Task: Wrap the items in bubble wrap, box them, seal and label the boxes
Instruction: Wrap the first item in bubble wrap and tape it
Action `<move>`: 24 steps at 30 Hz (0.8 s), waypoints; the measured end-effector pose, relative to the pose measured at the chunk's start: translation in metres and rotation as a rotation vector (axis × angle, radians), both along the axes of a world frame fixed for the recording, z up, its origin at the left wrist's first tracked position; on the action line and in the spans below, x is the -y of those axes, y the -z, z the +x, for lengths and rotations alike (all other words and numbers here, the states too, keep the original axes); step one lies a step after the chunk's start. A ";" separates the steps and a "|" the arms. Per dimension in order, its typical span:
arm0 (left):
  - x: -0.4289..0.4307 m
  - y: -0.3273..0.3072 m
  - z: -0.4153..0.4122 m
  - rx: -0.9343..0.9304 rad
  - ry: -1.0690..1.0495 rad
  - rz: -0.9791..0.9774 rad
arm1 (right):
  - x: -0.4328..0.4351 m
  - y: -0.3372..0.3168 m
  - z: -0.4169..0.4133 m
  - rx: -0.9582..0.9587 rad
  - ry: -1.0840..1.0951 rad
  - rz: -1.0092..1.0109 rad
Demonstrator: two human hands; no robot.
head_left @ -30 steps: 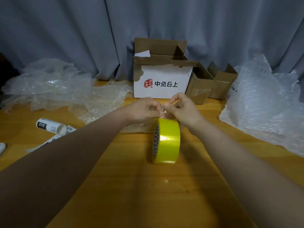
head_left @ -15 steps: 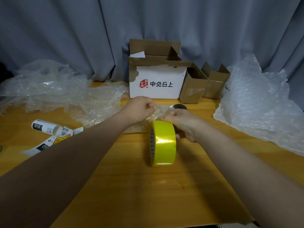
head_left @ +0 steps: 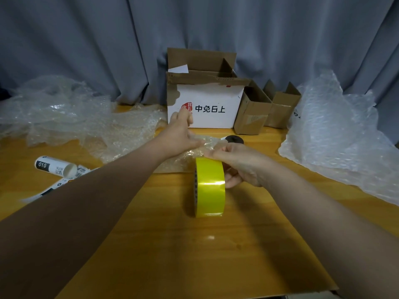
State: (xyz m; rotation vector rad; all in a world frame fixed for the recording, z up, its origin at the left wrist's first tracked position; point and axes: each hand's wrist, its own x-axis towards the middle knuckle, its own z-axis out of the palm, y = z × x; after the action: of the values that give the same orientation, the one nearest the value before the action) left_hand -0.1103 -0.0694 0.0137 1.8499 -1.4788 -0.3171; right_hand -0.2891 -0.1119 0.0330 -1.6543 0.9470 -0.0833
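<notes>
On edge, centre: glossy yellow tape roll (head_left: 210, 186) w/ clear strip (head_left: 208, 145) pulled off its top; open-flapped white cardboard box (head_left: 216, 97) behind.

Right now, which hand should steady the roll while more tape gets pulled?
Right hand: it grips the tape roll from the side. Left hand is beyond the roll, pinching the loose strip.

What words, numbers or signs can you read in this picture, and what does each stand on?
"中免日上": white box.
Red seal beside it: partly behind the left hand, unreadable.
"010": white tube.
Code on the tube: too small.
Labels beside the tube: too small.
Black print right of the brown boxes: cut off.
</notes>
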 end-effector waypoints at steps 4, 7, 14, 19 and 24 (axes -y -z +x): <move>-0.002 0.007 0.004 0.011 0.155 0.002 | 0.027 0.013 -0.002 0.061 0.031 -0.815; -0.004 0.014 0.005 0.019 0.157 -0.066 | 0.044 0.035 0.005 0.099 -0.326 -0.959; -0.014 0.010 0.012 0.529 0.098 0.107 | 0.052 0.041 0.020 0.104 -0.258 -0.611; -0.010 0.007 0.012 0.491 0.138 0.170 | 0.050 0.042 0.031 0.081 -0.199 -0.695; -0.010 0.015 0.014 0.387 0.136 0.136 | 0.041 0.042 0.027 0.045 -0.076 -0.700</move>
State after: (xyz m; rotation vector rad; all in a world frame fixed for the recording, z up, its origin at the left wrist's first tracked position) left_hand -0.0966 -0.0594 -0.0012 2.0021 -1.8902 -0.1295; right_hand -0.2617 -0.1532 -0.0085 -2.3134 0.8683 -0.4389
